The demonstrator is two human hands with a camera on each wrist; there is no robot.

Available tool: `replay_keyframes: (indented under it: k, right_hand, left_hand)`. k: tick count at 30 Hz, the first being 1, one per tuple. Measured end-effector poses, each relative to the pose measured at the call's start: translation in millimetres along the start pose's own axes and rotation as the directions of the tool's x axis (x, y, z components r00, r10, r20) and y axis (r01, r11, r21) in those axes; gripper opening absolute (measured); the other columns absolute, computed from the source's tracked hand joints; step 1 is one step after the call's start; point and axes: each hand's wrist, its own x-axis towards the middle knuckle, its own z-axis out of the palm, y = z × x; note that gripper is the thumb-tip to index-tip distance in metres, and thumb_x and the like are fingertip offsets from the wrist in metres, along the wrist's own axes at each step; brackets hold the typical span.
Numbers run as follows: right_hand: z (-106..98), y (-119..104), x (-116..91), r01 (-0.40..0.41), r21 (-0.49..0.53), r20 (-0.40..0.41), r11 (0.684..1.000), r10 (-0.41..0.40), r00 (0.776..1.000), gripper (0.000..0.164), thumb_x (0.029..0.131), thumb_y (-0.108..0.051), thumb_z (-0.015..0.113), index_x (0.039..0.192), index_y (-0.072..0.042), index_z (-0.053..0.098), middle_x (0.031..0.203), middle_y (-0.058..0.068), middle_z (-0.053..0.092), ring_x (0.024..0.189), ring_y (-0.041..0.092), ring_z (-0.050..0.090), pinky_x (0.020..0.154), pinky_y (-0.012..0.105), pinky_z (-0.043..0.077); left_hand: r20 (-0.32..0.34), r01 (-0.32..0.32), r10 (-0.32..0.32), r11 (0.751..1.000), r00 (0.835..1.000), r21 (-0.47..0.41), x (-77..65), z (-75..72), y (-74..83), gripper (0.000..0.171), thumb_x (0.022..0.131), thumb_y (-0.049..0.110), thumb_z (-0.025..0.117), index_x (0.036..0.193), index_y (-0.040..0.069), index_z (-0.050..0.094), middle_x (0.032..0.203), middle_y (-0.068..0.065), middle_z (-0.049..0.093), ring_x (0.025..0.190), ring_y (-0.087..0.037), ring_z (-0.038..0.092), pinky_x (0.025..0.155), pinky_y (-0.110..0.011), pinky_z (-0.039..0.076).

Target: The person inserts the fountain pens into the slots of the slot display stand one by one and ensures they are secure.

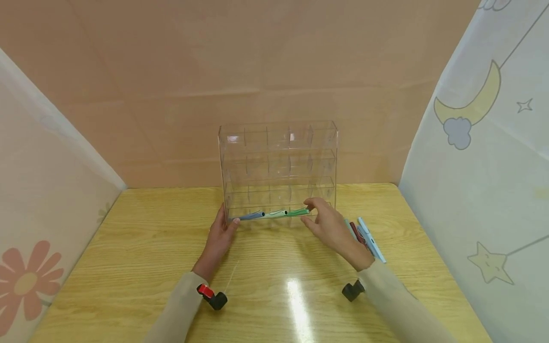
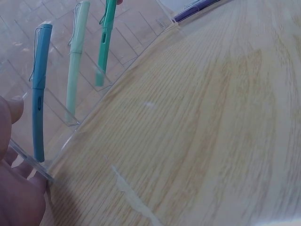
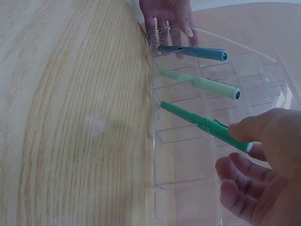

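Note:
A clear acrylic rack (image 1: 220, 166) with rows of small compartments stands upright at the back of the table. My left hand (image 1: 220, 236) holds its lower left corner, thumb in front and fingers behind the side wall. Three clipped pens stand in the bottom row: a blue pen (image 3: 207, 52), a pale green pen (image 3: 216, 88) and a green pen (image 3: 188, 117). Between thumb and forefinger, my right hand (image 1: 332, 227) pinches the capped upper end of the green pen; its lower end is inside a compartment. The other right fingers (image 3: 235, 195) curl loosely beside the rack.
To the right of the rack, partly behind my right wrist, lie several more pens, among them a light blue pen (image 1: 371, 240) and a dark red pen (image 1: 357, 232). A wooden table (image 1: 266, 286) extends in front, with patterned sheets on both sides.

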Motion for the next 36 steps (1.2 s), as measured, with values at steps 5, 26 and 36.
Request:
replay_keyframes:
  k: [5,26,36]
  right_hand:
    - [-10,-1,-3,0.004,-0.006,0.0,1.0,-0.004,1.0,0.049,0.101,-0.023,0.075,0.144,-0.005,0.056,0.128,0.01,0.071,0.062,0.004,0.054,0.049,0.024,0.044]
    - [-54,24,-29,-0.023,-0.042,-0.05,0.999,0.021,0.999,0.047,0.101,-0.014,0.072,0.142,-0.001,0.055,0.127,0.014,0.071,0.064,0.003,0.057,0.048,0.023,0.047]
    - [-86,39,-37,-0.126,-0.024,-0.078,0.992,0.124,0.989,0.044,0.102,-0.014,0.068,0.142,0.0,0.056,0.127,0.019,0.07,0.063,0.007,0.057,0.051,0.026,0.048]
  left_hand:
    - [0.004,0.008,-0.008,1.0,1.0,0.021,1.0,-2.3,1.8,0.077,0.113,0.022,0.055,0.174,0.02,0.008,0.181,-0.008,0.012,0.169,-0.033,0.009,0.135,-0.059,0.017]
    - [0.008,-0.02,0.02,1.0,1.0,0.006,0.6,0.0,-1.4,0.075,0.112,0.017,0.055,0.174,0.02,0.012,0.181,-0.008,0.014,0.169,-0.033,0.01,0.136,-0.059,0.015]
    - [0.012,0.023,-0.023,1.0,1.0,0.017,-2.1,-0.3,0.3,0.075,0.113,0.023,0.054,0.174,0.024,0.01,0.181,-0.007,0.013,0.169,-0.033,0.008,0.136,-0.06,0.014]
